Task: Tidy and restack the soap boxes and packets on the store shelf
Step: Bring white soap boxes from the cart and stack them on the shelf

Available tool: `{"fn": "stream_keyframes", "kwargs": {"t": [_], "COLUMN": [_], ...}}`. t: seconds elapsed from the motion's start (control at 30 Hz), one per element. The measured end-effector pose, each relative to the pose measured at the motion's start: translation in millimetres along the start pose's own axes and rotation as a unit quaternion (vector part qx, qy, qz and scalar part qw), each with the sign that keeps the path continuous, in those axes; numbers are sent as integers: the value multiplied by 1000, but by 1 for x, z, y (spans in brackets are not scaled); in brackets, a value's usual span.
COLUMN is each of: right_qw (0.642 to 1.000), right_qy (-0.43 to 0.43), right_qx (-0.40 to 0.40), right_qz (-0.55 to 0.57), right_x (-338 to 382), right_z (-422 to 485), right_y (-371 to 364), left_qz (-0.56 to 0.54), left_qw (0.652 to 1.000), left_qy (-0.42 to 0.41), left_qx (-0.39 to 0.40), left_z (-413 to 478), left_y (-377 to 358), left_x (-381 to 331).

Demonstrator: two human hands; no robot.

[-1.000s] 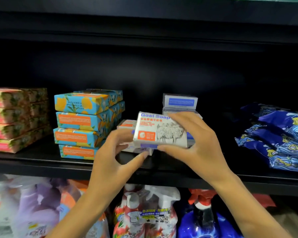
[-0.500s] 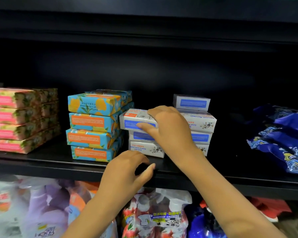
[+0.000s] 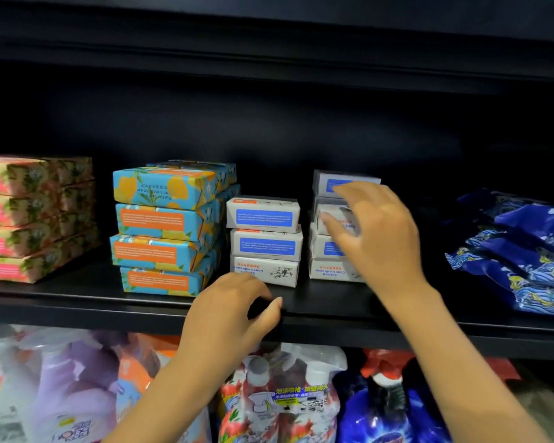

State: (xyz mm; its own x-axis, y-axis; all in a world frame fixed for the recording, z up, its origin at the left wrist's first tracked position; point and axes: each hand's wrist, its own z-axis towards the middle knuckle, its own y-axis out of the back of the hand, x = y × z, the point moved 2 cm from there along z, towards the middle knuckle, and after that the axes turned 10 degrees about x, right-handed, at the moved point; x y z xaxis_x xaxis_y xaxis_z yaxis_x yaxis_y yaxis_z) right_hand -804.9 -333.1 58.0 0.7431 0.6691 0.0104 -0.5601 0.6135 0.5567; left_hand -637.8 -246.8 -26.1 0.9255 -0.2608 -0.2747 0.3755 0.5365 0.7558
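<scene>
Dark store shelf (image 3: 77,302): carries pink boxes (image 3: 29,219), blue-orange boxes (image 3: 163,231) and left white stack (image 3: 264,241), all piled fairly square, seemingly done. Reaches right hand (image 3: 375,231), fingers spread and empty, before right white stack (image 3: 330,270), slightly uneven. Rests left hand (image 3: 234,318), loosely curled, empty, at shelf lip. Leaves, probably, that stack and slumped blue packets (image 3: 518,251) far right.

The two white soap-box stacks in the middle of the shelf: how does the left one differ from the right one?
The left white stack is three boxes high; the right white stack rises higher. The left white stack is in full view with no hand on it; the right hand spreads its fingers in front of the right white stack and hides part of it. Both hold white boxes with blue labels.
</scene>
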Motion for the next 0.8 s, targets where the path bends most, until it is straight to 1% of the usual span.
{"fn": "stream_keyframes", "kwargs": {"t": [0.1, 0.13, 0.17, 0.23, 0.33, 0.37, 0.4, 0.43, 0.47, 0.53, 0.6, 0.63, 0.67, 0.7, 0.73, 0.8], "right_qw": [994, 990, 989, 992, 998, 999, 999, 999, 998, 993, 984, 980, 978, 976, 976, 979], "right_qy": [-24, -35, -43, -45, -16, -6, 1, 9, 23, 70, 122, 143, 159, 171, 180, 179], "right_qx": [107, 135, 144, 118, 56, 40, 27, 12, -9, -61, -106, -119, -122, -117, -104, -63], "right_qz": [-27, -21, -3, 18, -5, 2, 20, 43, 61, 71, 68, 65, 62, 59, 60, 80], "right_x": [-36, -41, -43, -42, -37, -37, -37, -36, -35, -29, -22, -20, -19, -19, -20, -22], "right_z": [-13, -17, -20, -22, -26, -30, -35, -41, -47, -58, -67, -70, -72, -72, -73, -73], "right_y": [0, -2, -5, -8, -3, -1, 2, 5, 10, 17, 20, 20, 20, 21, 22, 27], "left_qz": [25, 29, 31, 40, 33, 15, -31, -110, -206, -388, -508, -539, -553, -559, -562, -574], "left_qw": [999, 999, 999, 999, 999, 1000, 999, 993, 976, 918, 851, 826, 813, 808, 807, 806], "left_qy": [-26, -33, -37, -27, 7, 16, 27, 39, 53, 81, 120, 139, 143, 138, 128, 108], "left_qx": [3, 3, 1, -5, -6, -11, -19, -29, -34, -19, 52, 88, 116, 128, 130, 103], "left_z": [7, 10, 12, 13, 10, 9, 9, 10, 14, 23, 31, 34, 35, 36, 37, 36], "left_y": [-2, -3, -6, -10, -10, -8, -6, -4, -1, 6, 11, 12, 12, 11, 9, 5], "left_x": [-9, -13, -15, -19, -20, -19, -19, -19, -21, -28, -40, -46, -50, -54, -56, -56]}}
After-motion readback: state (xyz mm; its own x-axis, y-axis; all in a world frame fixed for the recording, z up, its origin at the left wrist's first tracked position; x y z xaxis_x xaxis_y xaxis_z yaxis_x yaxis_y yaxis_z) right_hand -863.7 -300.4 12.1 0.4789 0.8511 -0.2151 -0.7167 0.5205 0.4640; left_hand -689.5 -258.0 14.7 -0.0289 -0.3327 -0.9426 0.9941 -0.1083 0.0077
